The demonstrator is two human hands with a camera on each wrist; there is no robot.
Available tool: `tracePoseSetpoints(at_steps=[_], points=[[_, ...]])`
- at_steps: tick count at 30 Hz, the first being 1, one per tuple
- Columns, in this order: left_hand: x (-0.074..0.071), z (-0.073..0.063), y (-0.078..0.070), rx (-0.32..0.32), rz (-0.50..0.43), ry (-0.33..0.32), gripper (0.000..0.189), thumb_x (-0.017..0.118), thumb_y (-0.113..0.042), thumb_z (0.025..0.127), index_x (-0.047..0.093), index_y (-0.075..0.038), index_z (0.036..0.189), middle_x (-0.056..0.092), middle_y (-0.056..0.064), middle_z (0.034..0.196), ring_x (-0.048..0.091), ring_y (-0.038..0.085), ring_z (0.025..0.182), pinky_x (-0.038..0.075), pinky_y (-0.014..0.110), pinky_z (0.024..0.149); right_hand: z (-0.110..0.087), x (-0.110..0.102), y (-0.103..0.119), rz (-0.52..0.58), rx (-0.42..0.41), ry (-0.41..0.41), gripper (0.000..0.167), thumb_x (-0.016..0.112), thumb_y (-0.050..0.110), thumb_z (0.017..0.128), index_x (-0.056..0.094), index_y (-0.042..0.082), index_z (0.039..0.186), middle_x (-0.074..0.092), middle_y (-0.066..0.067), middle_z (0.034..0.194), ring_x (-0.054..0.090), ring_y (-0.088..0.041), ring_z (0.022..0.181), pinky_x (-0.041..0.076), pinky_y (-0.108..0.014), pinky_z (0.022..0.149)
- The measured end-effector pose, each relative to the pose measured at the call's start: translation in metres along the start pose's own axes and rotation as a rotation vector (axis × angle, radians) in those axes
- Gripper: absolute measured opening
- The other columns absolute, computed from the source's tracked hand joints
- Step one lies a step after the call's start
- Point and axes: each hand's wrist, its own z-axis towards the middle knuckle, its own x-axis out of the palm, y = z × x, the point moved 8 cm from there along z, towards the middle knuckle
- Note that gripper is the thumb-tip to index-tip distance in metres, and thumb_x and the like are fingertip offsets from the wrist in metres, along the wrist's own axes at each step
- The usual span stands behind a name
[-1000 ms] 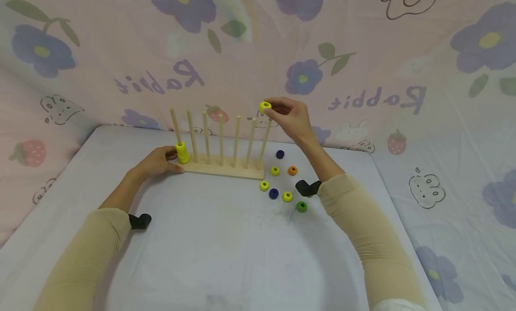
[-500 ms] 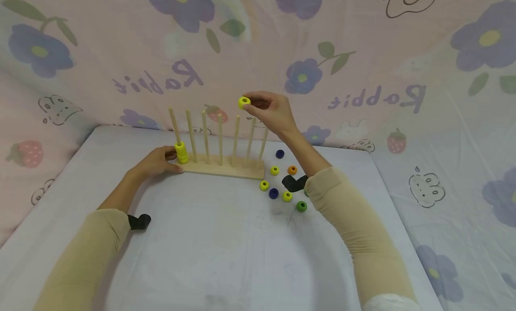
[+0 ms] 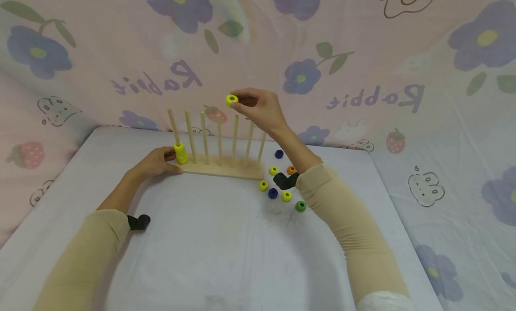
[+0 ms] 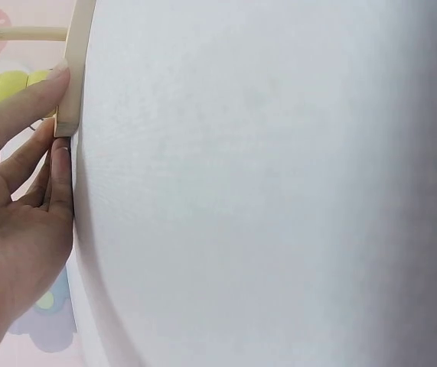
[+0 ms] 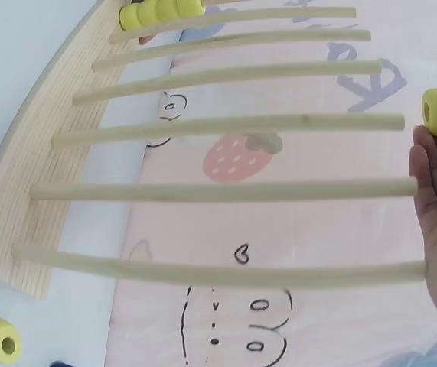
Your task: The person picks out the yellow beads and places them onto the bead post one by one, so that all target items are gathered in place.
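My right hand [image 3: 260, 108] pinches a yellow bead [image 3: 231, 100] between thumb and fingertips, its hole showing. In the head view the bead is above the tops of the middle pegs. A pale wooden peg rack [image 3: 221, 169] with several upright pegs stands on the table. On its leftmost peg sits a stack of yellow beads [image 3: 181, 155]. My left hand [image 3: 156, 162] holds the rack's left end; in the left wrist view the thumb [image 4: 38, 99] lies on the base while the fingers are at its end. The right wrist view shows bare pegs [image 5: 226, 189] beside the right hand.
Loose beads lie right of the rack: yellow ones [image 3: 264, 185], dark blue ones [image 3: 273, 193], an orange one [image 3: 291, 170] and a green one [image 3: 300, 206]. Behind the white table [image 3: 201, 248] hangs a patterned cloth [image 3: 250, 42].
My right hand has moved left with the yellow bead, from above the rightmost peg to above the middle pegs, rising slightly. The left hand and rack stay in place.
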Motion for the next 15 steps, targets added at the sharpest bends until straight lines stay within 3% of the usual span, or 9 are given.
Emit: tracePoseSetpoints(at_steps=[6, 15], points=[[0.001, -0.001, 0.000, -0.001, -0.002, 0.006, 0.090, 0.082, -0.017, 0.083, 0.029, 0.010, 0.150, 0.035, 0.031, 0.151, 0.037, 0.044, 0.139, 0.027, 0.053, 0.118, 0.006, 0.014, 0.011, 0.024, -0.001, 0.032, 0.029, 0.074, 0.002, 0.087, 0.070, -0.006, 0.115, 0.073, -0.019, 0.107, 0.071, -0.023, 0.091, 0.058, -0.026, 0.083], [0.001, -0.002, -0.001, -0.021, -0.017, 0.008, 0.091, 0.082, -0.017, 0.083, 0.028, 0.009, 0.151, 0.034, 0.030, 0.152, 0.035, 0.044, 0.140, 0.026, 0.054, 0.118, 0.014, 0.033, 0.010, 0.062, -0.016, 0.045, 0.026, 0.075, 0.000, 0.086, 0.071, -0.006, 0.112, 0.073, -0.018, 0.104, 0.071, -0.023, 0.089, 0.058, -0.025, 0.082]])
